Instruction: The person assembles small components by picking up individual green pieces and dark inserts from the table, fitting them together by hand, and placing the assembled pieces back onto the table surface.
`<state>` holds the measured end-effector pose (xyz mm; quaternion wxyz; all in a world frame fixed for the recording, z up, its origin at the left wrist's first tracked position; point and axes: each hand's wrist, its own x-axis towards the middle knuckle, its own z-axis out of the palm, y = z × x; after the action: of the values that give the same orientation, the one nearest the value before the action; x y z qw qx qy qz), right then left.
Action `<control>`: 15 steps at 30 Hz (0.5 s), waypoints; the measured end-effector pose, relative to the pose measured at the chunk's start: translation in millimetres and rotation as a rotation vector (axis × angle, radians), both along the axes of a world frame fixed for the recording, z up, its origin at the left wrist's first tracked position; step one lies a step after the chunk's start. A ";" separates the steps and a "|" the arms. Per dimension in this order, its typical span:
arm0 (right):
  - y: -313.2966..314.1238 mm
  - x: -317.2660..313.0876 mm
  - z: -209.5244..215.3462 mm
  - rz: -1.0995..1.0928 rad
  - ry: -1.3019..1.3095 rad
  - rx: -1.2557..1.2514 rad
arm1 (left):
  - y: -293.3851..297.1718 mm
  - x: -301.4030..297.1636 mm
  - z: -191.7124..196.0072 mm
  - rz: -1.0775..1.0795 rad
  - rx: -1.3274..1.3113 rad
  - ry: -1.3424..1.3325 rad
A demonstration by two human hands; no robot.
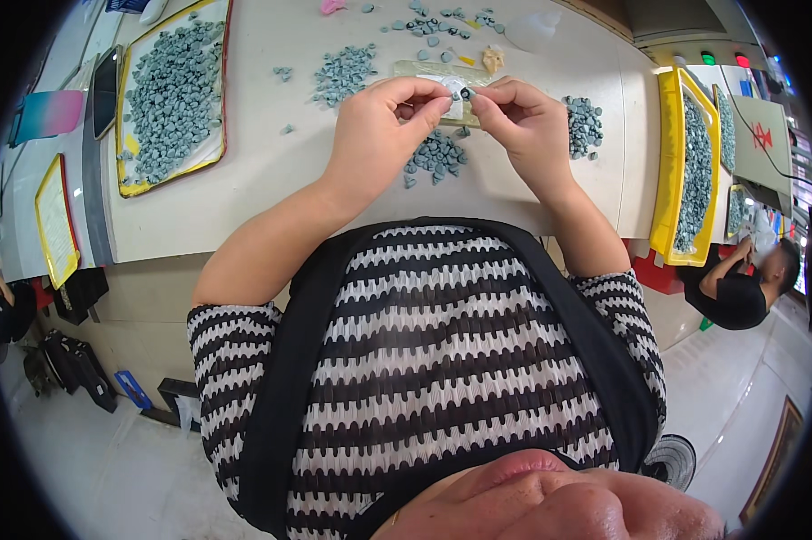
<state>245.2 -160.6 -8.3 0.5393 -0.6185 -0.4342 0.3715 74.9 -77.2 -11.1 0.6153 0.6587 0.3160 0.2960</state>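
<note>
Head view: two hands of the wearer meet over the table (pixel 271 189). The left hand (pixel 379 126) pinches with thumb and index fingertip; the right hand (pixel 530 117) mirrors this grip. Between the fingertips sits a small dark-and-grey piece (pixel 465 94) — whether it is one unit or two touching cannot be told at this size. It is held above one pale rectangular slab (pixel 409 69). Four main groups of grey-green pieces lie directly on the table: the left pile (pixel 345 74), near the left hand; the near pile (pixel 436 158), below the fingertips; the right pile (pixel 584 124), just beside the right hand; and the loose far group (pixel 431 25), beyond the slab. Individual pieces are too numerous to count. Containers: one red-and-yellow-rimmed tray (pixel 137 190), at left, carries a broad layer of grey-green pieces on a white lining; one deep yellow bin (pixel 665 171), at right, holds a long heap of similar pieces; one smaller yellow-edged tray (pixel 58 220), at far left, bears a pale sheet. One dark flat device (pixel 106 90) lies beside the lined tray — one tan lump (pixel 493 60) lies just beyond the slab.
</note>
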 end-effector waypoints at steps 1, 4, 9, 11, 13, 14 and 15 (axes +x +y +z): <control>0.0 -0.2 -0.9 0.000 0.000 0.000 | -0.3 0.1 0.7 -0.002 0.002 -0.008; 0.9 -1.0 -4.7 0.005 -0.044 0.064 | -0.9 0.3 1.1 0.010 0.051 0.008; 2.6 -3.9 -7.9 -0.006 -0.393 0.247 | -2.3 3.1 0.9 0.064 0.365 0.012; 1.5 -6.8 -4.9 -0.002 -0.454 0.273 | -2.7 4.1 -0.1 0.091 0.479 0.007; 2.2 -9.2 -4.9 0.003 -0.514 0.300 | -3.0 4.5 -3.7 0.112 0.632 -0.045; 3.4 -10.5 -7.2 -0.020 -0.505 0.351 | -2.8 4.6 -4.5 0.113 0.632 -0.045; 4.0 -11.2 -9.6 -0.044 -0.497 0.402 | -2.6 4.7 -5.1 0.114 0.680 -0.061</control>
<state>234.0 -156.5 -17.8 0.5361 -0.5806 -0.6038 0.1043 79.6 -79.7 -16.2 0.3523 0.7982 0.2172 0.4378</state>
